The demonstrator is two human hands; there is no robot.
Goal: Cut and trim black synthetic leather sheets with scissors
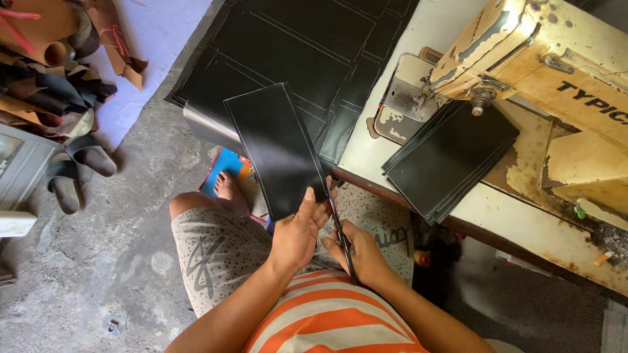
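At the far left a heap of brown and tan leather scraps (46,59) lay on the floor beside a pale cloth sheet (157,33), with a pair of grey sandals (75,167) below it on the bare concrete; no box, bin or tray showed anywhere, so nothing was held in any container, and the loose pieces simply lay in piles. Toward the middle, large black sheets (288,46) were spread over the floor, their cut outlines faintly visible. The left hand (297,232) had its fingers closed around the lower end of a black rectangular panel (275,147), thumb on top, holding it up and tilted away over the lap. Just beside it the right hand (363,258) was wrapped around the handles of a pair of scissors (340,238), whose blades ran up along the panel's right edge near its bottom corner; how far apart the blades stood could not be made out. The step in hand looked like trimming that edge, and a clean cut would seem to call for keeping the panel taut while the blades followed the margin. To the right, on the worn pale table (523,222), a stack of black cut panels (451,157) lay fanned just under the head of an old cream sewing machine (543,59).
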